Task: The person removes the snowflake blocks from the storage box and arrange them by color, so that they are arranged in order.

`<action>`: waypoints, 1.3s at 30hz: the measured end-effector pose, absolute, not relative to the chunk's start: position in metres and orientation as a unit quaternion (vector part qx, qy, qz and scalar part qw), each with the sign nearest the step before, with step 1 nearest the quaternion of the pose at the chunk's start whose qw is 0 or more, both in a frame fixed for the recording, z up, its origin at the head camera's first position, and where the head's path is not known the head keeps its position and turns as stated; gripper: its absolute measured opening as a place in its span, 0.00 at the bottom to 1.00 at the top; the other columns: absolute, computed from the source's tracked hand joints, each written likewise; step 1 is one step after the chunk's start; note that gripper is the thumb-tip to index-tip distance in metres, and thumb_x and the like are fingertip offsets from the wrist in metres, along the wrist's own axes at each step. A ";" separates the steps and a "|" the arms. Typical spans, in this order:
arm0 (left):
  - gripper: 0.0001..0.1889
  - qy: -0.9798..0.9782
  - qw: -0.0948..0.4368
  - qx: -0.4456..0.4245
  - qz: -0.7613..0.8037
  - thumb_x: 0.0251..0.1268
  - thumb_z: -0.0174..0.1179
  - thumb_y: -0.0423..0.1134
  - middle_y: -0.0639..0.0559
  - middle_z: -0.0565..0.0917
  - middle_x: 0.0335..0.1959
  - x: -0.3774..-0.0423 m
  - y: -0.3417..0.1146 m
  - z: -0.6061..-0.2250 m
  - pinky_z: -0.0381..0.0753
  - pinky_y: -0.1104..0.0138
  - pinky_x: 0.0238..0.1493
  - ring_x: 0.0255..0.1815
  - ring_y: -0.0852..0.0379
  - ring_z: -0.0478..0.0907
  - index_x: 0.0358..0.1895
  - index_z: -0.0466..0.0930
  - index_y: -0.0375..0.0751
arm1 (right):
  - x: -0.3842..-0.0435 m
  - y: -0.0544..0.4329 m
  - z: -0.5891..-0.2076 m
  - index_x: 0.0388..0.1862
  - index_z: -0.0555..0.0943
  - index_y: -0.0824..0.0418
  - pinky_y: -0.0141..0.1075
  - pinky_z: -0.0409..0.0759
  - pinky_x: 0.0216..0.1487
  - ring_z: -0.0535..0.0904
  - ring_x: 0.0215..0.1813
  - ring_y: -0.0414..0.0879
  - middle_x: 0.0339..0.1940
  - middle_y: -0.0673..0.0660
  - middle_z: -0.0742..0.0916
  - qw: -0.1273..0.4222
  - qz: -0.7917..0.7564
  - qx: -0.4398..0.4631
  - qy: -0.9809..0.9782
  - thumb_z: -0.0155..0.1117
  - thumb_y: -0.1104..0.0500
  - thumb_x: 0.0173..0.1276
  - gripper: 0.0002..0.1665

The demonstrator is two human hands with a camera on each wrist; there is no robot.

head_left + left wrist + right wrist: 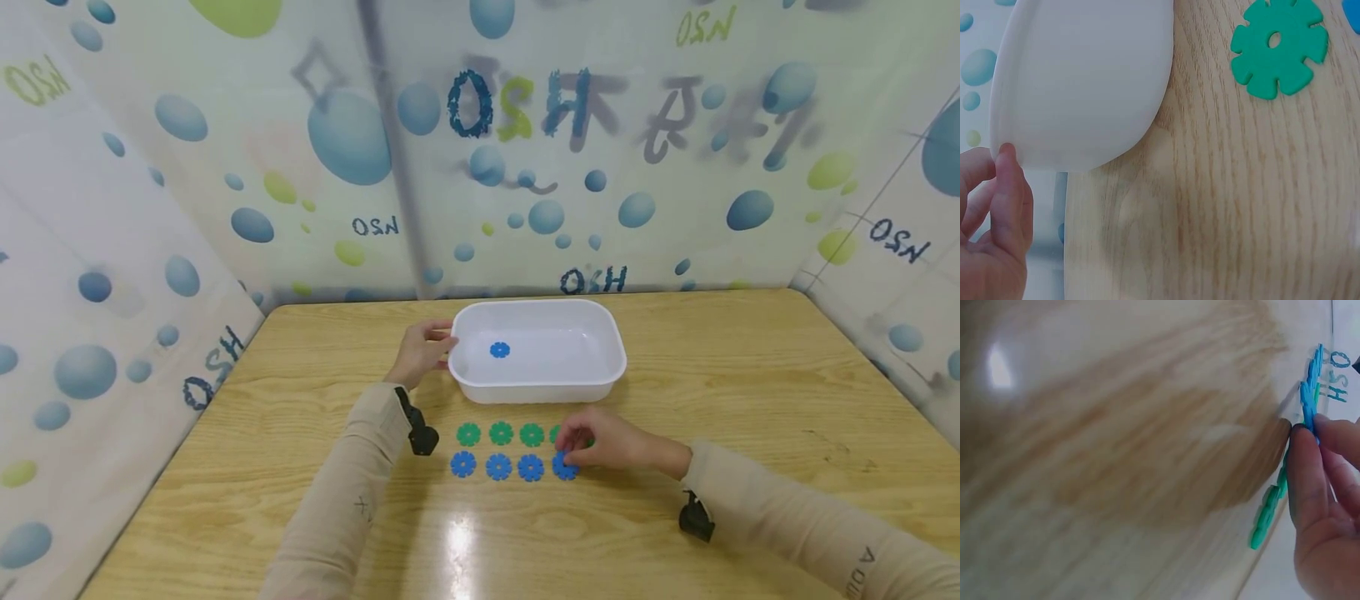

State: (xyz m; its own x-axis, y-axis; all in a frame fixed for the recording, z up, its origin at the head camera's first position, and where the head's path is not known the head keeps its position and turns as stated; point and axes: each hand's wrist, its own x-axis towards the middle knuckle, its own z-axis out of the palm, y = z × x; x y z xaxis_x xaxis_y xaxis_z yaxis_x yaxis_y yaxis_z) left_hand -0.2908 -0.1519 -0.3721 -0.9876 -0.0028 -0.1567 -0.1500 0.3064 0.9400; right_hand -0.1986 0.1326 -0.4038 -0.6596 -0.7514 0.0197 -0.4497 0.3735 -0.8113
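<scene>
Green disc [557, 433] half behind right hand [600, 442]

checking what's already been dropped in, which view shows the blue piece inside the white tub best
The head view: it looks down into the white tub and shows the single blue piece lying flat on its floor. The left wrist view shows only the tub's outer wall and the left hand touching its rim. The right wrist view misses the tub entirely.
</scene>
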 end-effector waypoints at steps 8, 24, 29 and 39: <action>0.18 0.806 0.062 -0.048 0.586 0.60 0.54 0.31 0.38 0.72 0.47 -0.290 -0.152 -0.372 0.81 0.64 0.31 0.42 0.42 0.76 0.55 0.70 0.36 | -0.195 0.131 -0.403 0.30 0.80 0.65 0.29 0.77 0.34 0.76 0.30 0.36 0.28 0.51 0.82 0.160 -0.386 -0.375 0.828 0.65 0.67 0.53 0.05; 0.19 0.804 0.066 -0.051 0.589 0.60 0.54 0.31 0.39 0.72 0.47 -0.290 -0.151 -0.370 0.81 0.64 0.32 0.43 0.43 0.76 0.56 0.70 0.37 | -0.196 0.131 -0.404 0.30 0.80 0.63 0.29 0.77 0.31 0.76 0.29 0.35 0.27 0.48 0.82 0.149 -0.377 -0.373 0.834 0.66 0.65 0.53 0.05; 0.19 0.802 0.068 -0.048 0.592 0.61 0.54 0.31 0.39 0.72 0.47 -0.289 -0.152 -0.369 0.81 0.64 0.32 0.44 0.42 0.75 0.56 0.70 0.37 | -0.199 0.132 -0.393 0.32 0.79 0.64 0.31 0.77 0.33 0.75 0.31 0.37 0.28 0.48 0.81 0.152 -0.392 -0.361 0.832 0.63 0.64 0.56 0.05; 0.19 0.805 0.066 -0.047 0.588 0.60 0.54 0.31 0.39 0.72 0.46 -0.289 -0.152 -0.369 0.81 0.64 0.32 0.40 0.48 0.75 0.56 0.70 0.36 | -0.216 0.122 -0.352 0.31 0.80 0.64 0.35 0.79 0.33 0.77 0.29 0.37 0.26 0.49 0.83 0.060 -0.396 -0.403 0.823 0.63 0.64 0.57 0.04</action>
State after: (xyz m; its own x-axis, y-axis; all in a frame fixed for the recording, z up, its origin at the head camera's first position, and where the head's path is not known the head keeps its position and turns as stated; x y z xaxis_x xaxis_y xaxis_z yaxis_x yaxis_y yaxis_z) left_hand -0.2891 -0.1516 -0.3690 -0.9868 0.0029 -0.1617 -0.1532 0.3034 0.9405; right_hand -0.2164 0.1217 -0.3518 -0.6673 -0.7112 0.2211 -0.6162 0.3604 -0.7003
